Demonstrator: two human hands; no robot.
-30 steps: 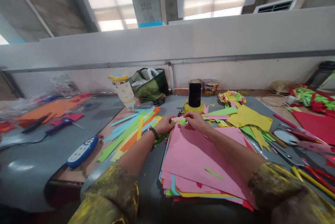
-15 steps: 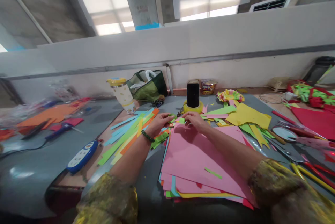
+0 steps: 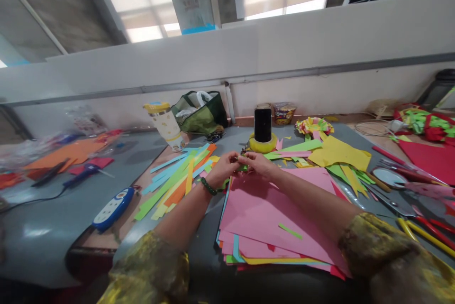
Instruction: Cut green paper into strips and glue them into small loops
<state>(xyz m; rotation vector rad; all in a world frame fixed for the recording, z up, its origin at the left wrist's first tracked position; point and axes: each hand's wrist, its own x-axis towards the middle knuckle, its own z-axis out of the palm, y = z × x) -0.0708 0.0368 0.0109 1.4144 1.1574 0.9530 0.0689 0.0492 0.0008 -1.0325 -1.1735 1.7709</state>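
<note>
My left hand [image 3: 226, 169] and my right hand [image 3: 260, 165] meet above the far edge of a stack of pink paper [image 3: 273, 209]. Between their fingertips a small piece of green paper [image 3: 243, 168] shows, mostly covered by the fingers. Both hands are closed in a pinch on it. A thin green strip [image 3: 290, 231] lies on the top pink sheet. Left of my left hand, long paper strips [image 3: 177, 180] in blue, green, orange and yellow are fanned out on the table.
Behind my hands a phone [image 3: 262, 125] stands in a yellow holder [image 3: 262, 145]. Scissors [image 3: 394, 204] and other tools lie at right, near yellow paper [image 3: 339, 153]. A tumbler [image 3: 166, 128] and a green bag [image 3: 202, 114] stand at the back. A glue gun [image 3: 83, 174] lies left.
My hands have come together, fingertips now touching, where before they were slightly apart with green paper in each. The view has shifted a little.
</note>
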